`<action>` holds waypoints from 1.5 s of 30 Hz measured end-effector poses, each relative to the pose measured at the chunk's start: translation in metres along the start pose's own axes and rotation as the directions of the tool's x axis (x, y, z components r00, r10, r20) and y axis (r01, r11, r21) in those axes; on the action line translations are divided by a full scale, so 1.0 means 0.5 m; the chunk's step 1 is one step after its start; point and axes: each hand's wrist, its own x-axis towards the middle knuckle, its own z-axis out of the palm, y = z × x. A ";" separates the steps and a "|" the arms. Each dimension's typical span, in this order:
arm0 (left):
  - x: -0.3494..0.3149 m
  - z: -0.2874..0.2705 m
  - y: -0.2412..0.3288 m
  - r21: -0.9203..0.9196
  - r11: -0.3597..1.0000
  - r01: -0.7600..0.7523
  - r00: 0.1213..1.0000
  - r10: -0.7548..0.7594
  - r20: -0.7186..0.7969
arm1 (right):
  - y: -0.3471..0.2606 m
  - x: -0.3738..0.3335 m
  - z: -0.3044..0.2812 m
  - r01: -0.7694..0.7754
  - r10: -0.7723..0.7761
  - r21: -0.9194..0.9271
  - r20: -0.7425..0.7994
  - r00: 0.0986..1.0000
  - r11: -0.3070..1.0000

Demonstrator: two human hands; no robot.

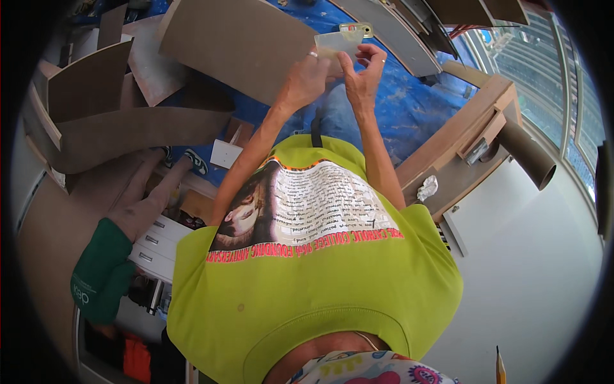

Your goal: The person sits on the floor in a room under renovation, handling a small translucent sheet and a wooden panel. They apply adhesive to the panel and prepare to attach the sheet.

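Observation:
Both hands are raised in front of me at the top of the head view, close together. My left hand [307,80] grips a small, pale, translucent flat piece [338,42] by its lower left side. My right hand [363,73] is at the lower right side of the same piece, thumb against it and fingers curled. Just beyond it shows a phone-like object in a yellowish clear case [365,30]; whether it lies below or is held with the piece I cannot tell.
Blue sheeting [400,121] covers the floor. A large brown panel [236,48] lies ahead, with curved boards [89,83] at left. Another person in a green top [105,269] is at lower left by white drawers [153,240]. A wooden bench [467,128] holding a brown tube [527,157] is at right.

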 end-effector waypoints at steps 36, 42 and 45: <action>-0.209 -0.105 -0.008 -0.374 0.926 -0.048 0.854 -0.156 -0.496 | -0.213 0.006 0.053 -0.207 -0.148 0.342 0.772 0.619 0.917; -0.202 -0.142 0.066 -0.665 0.742 -0.088 0.901 -0.226 -0.371 | -0.229 -0.024 0.011 -0.159 -0.174 0.397 0.681 0.711 0.904; -0.202 -0.138 0.062 -0.604 0.789 -0.114 0.945 -0.100 -0.310 | -0.209 -0.031 -0.019 -0.150 -0.117 0.344 0.644 0.756 0.927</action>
